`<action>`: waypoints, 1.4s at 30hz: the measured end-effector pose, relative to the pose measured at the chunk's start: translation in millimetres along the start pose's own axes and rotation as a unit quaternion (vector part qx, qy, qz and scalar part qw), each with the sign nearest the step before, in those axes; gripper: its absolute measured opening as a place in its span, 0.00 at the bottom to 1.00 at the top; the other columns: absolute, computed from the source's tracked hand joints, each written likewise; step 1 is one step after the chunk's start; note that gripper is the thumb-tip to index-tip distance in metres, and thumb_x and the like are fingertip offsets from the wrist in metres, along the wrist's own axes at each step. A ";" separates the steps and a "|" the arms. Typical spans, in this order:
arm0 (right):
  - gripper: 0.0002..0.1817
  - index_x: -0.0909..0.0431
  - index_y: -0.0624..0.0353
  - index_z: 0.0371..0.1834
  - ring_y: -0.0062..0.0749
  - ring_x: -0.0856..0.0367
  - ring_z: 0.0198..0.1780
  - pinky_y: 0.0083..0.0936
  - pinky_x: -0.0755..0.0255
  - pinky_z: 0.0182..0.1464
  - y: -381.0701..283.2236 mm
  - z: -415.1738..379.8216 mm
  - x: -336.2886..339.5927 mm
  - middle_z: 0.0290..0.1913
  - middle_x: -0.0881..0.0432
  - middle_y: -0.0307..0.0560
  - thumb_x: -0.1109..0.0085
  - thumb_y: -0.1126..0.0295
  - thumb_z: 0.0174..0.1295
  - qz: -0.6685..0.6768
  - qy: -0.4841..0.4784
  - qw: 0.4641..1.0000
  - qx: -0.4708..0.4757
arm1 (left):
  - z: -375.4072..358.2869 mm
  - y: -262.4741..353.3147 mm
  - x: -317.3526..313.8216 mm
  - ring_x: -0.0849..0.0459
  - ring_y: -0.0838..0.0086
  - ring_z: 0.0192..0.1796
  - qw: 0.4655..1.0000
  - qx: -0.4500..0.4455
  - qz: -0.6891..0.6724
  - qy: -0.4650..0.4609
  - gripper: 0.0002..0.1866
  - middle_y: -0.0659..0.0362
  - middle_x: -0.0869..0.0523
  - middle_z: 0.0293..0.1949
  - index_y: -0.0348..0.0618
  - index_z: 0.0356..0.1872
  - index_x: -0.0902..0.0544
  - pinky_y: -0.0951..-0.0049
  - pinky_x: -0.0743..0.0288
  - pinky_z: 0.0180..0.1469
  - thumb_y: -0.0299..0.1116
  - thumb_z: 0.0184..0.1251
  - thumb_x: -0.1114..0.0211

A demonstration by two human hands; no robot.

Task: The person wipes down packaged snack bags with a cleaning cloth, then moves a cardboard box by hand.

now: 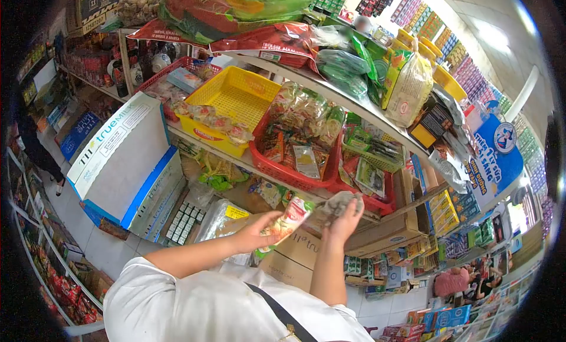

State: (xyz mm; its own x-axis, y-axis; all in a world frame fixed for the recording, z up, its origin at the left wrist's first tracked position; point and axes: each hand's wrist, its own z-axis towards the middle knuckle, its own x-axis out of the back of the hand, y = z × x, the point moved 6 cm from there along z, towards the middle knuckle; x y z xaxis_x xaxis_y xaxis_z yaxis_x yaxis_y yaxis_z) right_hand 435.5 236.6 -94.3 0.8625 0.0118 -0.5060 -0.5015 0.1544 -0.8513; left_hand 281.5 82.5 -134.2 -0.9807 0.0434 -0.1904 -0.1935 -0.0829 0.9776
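My left hand is closed around a printed food packet in green, white and red, held tilted in front of my chest. In my right hand is a crumpled grey cloth, bunched between the fingers and thumb. The cloth hangs close beside the packet's upper right end. Just beyond both hands is a shelf with a red basket of small packets. Below the hands stands a brown cardboard carton.
Left of me is a large open TH true MILK carton. A yellow basket holds small bags on the shelf. Large bags lie on the upper shelf. A blue sign stands at right. People are in the aisle at far right.
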 end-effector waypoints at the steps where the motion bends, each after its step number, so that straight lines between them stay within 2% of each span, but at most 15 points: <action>1: 0.18 0.37 0.57 0.57 0.32 0.27 0.49 0.29 0.32 0.52 2.5 2.8 5.8 0.50 0.27 0.45 0.55 0.63 0.67 0.043 0.013 0.999 -0.015 | 0.9 -12.5 9.0 0.37 0.67 0.63 0.999 0.004 0.000 0.035 0.39 0.52 0.35 0.59 0.38 0.63 0.46 0.69 0.44 0.63 0.43 0.57 0.34; 4: 0.17 0.37 0.56 0.56 0.36 0.26 0.49 0.32 0.31 0.52 30.8 -16.5 5.1 0.49 0.26 0.44 0.58 0.62 0.67 0.099 -0.025 0.989 -0.107 | 5.9 -55.0 32.4 0.34 0.65 0.59 0.988 0.043 -0.011 0.146 0.40 0.48 0.34 0.56 0.38 0.58 0.45 0.70 0.41 0.61 0.40 0.50 0.29; 7: 0.18 0.38 0.55 0.57 0.37 0.26 0.49 0.35 0.31 0.53 92.6 -64.7 5.3 0.51 0.28 0.44 0.57 0.63 0.66 0.051 -0.099 0.981 -0.160 | 6.2 -50.1 27.7 0.30 0.68 0.54 0.979 0.074 -0.062 0.177 0.39 0.50 0.32 0.53 0.38 0.58 0.45 0.71 0.36 0.57 0.37 0.50 0.29; 9: 0.21 0.42 0.53 0.61 0.37 0.26 0.49 0.34 0.30 0.52 99.6 -109.1 -19.7 0.52 0.29 0.45 0.55 0.66 0.65 0.103 -0.132 0.959 -0.228 | 7.7 -48.4 21.6 0.28 0.72 0.51 0.985 0.030 -0.032 0.167 0.33 0.55 0.28 0.49 0.39 0.55 0.39 0.73 0.33 0.53 0.35 0.51 0.31; 12: 0.24 0.46 0.51 0.63 0.36 0.26 0.48 0.33 0.27 0.48 101.2 -102.1 -13.3 0.52 0.30 0.47 0.53 0.70 0.64 0.033 -0.143 0.969 -0.197 | -2.7 -26.7 11.2 0.28 0.73 0.51 0.987 0.010 0.086 0.132 0.25 0.58 0.26 0.48 0.40 0.53 0.32 0.73 0.34 0.54 0.33 0.54 0.34; 15: 0.24 0.46 0.54 0.62 0.35 0.24 0.44 0.33 0.25 0.44 60.7 -71.3 -17.9 0.48 0.29 0.52 0.54 0.75 0.62 0.027 -0.115 0.978 -0.173 | -7.9 -52.3 -2.7 0.28 0.74 0.53 0.994 0.051 0.087 0.032 0.27 0.56 0.25 0.49 0.40 0.55 0.32 0.73 0.35 0.55 0.35 0.55 0.34; 19: 0.19 0.37 0.57 0.56 0.29 0.24 0.38 0.24 0.26 0.41 45.0 -55.7 -15.8 0.45 0.28 0.49 0.52 0.80 0.61 0.042 -0.075 0.988 -0.126 | 2.9 -40.1 -0.1 0.27 0.72 0.54 0.995 0.067 0.077 0.010 0.32 0.53 0.25 0.52 0.36 0.59 0.34 0.72 0.34 0.56 0.37 0.54 0.33; 25: 0.12 0.32 0.56 0.46 0.29 0.25 0.41 0.28 0.27 0.44 26.4 -26.0 8.5 0.43 0.26 0.42 0.48 0.66 0.63 0.018 0.009 1.000 -0.021 | 9.5 -10.7 9.0 0.27 0.73 0.53 0.959 0.002 0.283 0.004 0.29 0.55 0.25 0.51 0.35 0.59 0.34 0.74 0.34 0.56 0.35 0.58 0.38; 27: 0.11 0.31 0.56 0.44 0.30 0.25 0.41 0.29 0.27 0.44 29.3 -0.3 40.4 0.43 0.25 0.42 0.49 0.63 0.64 0.094 0.040 0.994 -0.043 | 4.7 -30.3 18.4 0.26 0.71 0.53 0.987 0.037 0.154 0.031 0.27 0.55 0.24 0.50 0.34 0.56 0.31 0.74 0.34 0.56 0.36 0.58 0.38; 28: 0.16 0.29 0.56 0.38 0.32 0.24 0.39 0.29 0.27 0.41 24.0 7.4 45.4 0.38 0.23 0.42 0.56 0.54 0.66 0.069 0.016 0.997 0.000 | 2.3 -43.9 23.4 0.25 0.70 0.53 0.994 0.056 0.088 0.043 0.26 0.55 0.23 0.50 0.33 0.55 0.30 0.74 0.34 0.56 0.37 0.58 0.38; 31: 0.25 0.27 0.57 0.36 0.33 0.23 0.36 0.31 0.26 0.39 32.8 -3.6 51.5 0.33 0.22 0.43 0.62 0.46 0.66 0.026 -0.103 0.980 -0.166 | -9.7 -64.5 32.6 0.24 0.71 0.48 0.964 0.206 -0.120 0.114 0.26 0.58 0.22 0.44 0.42 0.60 0.36 0.65 0.25 0.47 0.34 0.61 0.42; 32: 0.30 0.25 0.59 0.38 0.34 0.22 0.34 0.31 0.26 0.37 35.2 -16.9 47.7 0.30 0.22 0.44 0.66 0.41 0.64 -0.078 -0.139 0.971 -0.179 | -11.9 -64.6 32.5 0.24 0.72 0.46 0.952 0.210 -0.181 0.128 0.24 0.60 0.24 0.46 0.46 0.61 0.38 0.61 0.22 0.41 0.34 0.64 0.46; 35: 0.26 0.29 0.62 0.51 0.32 0.23 0.38 0.26 0.28 0.43 75.0 -66.8 42.9 0.36 0.22 0.46 0.59 0.49 0.65 -0.186 -0.283 0.870 -0.358 | -2.8 -80.6 37.0 0.25 0.75 0.48 0.956 0.123 -0.211 0.162 0.22 0.62 0.26 0.51 0.45 0.60 0.37 0.72 0.29 0.49 0.38 0.68 0.48; 37: 0.21 0.32 0.61 0.55 0.27 0.26 0.40 0.21 0.32 0.45 88.4 -89.2 25.7 0.37 0.24 0.44 0.53 0.59 0.64 -0.279 -0.395 0.849 -0.215 | 0.3 -64.9 32.3 0.27 0.76 0.51 0.957 0.098 -0.206 0.180 0.24 0.60 0.26 0.52 0.42 0.61 0.39 0.73 0.33 0.54 0.35 0.66 0.46; 42: 0.21 0.34 0.59 0.57 0.22 0.29 0.42 0.19 0.34 0.45 106.1 -110.8 21.4 0.38 0.25 0.41 0.48 0.68 0.61 -0.261 -0.386 0.835 -0.291 | 24.2 -35.3 45.5 0.27 0.74 0.52 0.971 -0.016 -0.103 0.217 0.28 0.58 0.27 0.52 0.41 0.59 0.39 0.70 0.32 0.53 0.28 0.59 0.38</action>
State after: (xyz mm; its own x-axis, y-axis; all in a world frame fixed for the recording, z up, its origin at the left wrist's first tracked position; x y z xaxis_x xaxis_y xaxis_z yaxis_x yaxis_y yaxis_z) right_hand 393.2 143.7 -210.9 0.6478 0.7618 0.0050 0.2028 -0.1662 -0.9650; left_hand 244.4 111.5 -175.2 -0.8389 -0.3604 -0.4080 -0.3802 -0.1485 0.9129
